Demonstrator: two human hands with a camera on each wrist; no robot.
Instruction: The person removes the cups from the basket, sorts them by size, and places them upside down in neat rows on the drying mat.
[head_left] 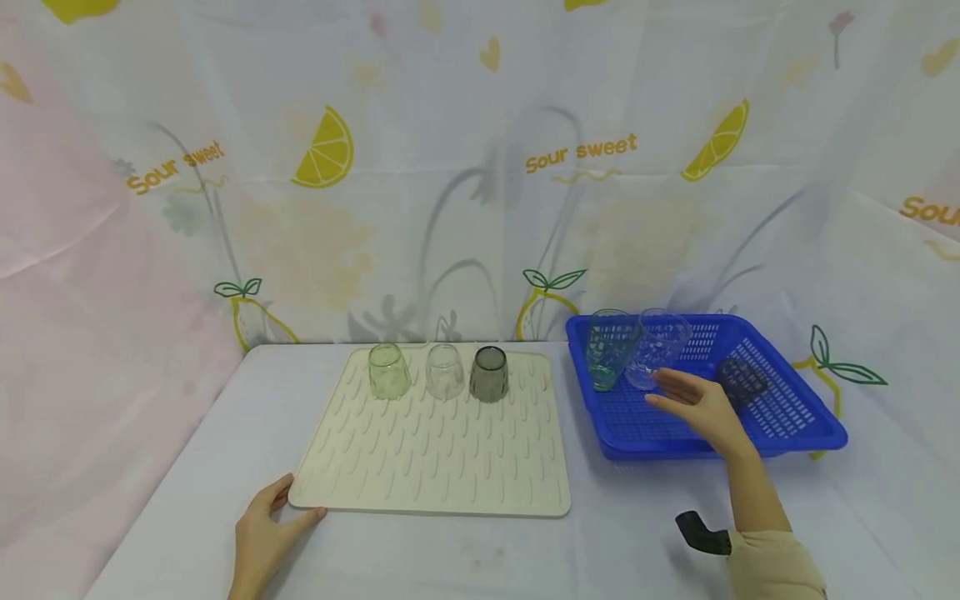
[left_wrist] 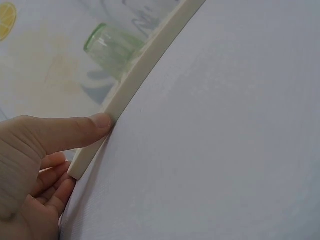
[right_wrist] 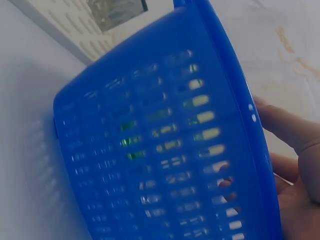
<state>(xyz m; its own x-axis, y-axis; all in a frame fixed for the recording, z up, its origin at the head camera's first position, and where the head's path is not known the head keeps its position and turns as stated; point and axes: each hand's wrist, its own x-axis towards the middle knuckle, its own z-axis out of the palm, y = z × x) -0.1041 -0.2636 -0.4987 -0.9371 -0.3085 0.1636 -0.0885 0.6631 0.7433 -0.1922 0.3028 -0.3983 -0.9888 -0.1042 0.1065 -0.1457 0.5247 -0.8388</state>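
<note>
My left hand holds the near left corner of a cream drying mat. In the left wrist view its thumb presses the front edge, with the fingers round the side edge. Over the blue plastic basket, my right hand hovers with thumb and fingers apart and nothing between them. Its fingertips are close to a clear glass. A green-tinted glass leans beside that one, and a dark glass lies partly behind the hand. In the right wrist view the basket wall hides part of the hand.
Along the mat's back stand three upside-down tumblers: green, clear and dark grey. A printed cloth hangs right behind the white table. A black strap end sticks out from the right sleeve.
</note>
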